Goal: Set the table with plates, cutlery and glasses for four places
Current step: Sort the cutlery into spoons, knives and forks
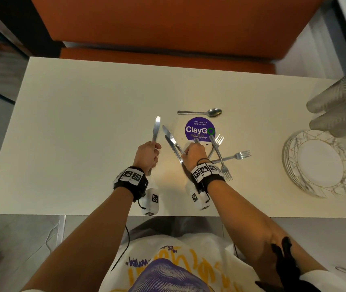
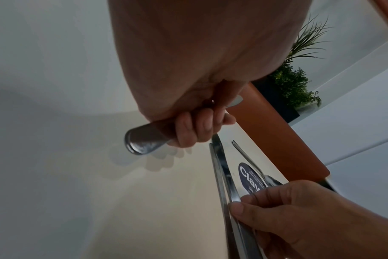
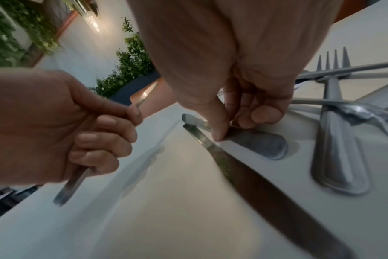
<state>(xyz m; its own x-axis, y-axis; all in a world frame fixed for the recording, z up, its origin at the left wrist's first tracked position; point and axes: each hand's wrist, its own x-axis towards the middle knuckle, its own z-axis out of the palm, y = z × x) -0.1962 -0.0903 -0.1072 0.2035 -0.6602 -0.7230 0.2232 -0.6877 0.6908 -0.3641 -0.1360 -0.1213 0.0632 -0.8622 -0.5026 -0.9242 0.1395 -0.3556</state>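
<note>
We see a cream-white table [image 1: 83, 123] filling the middle of the head view, with an orange bench [image 1: 168, 28] along the top of the frame and grey floor at the lower left. Left of centre, our left hand [image 1: 147, 154] is wrapped in a fist round the handle of a knife [image 1: 156, 128], held clear of the table, its long axis running up the frame and its tip pointing at the bench. Just right of it, two knives [image 1: 171, 138] lie side by side on the table, slanting toward the upper left; our right hand [image 1: 194, 155] pinches one at the handle with thumb and fingertips. A purple sticker [image 1: 199, 128] and a spoon [image 1: 201, 112] lie above that hand. Crossed forks [image 1: 226, 159] crowd its right side. Stacked plates [image 1: 319, 163] and clear glasses [image 1: 340, 106] sit at the right edge.
</note>
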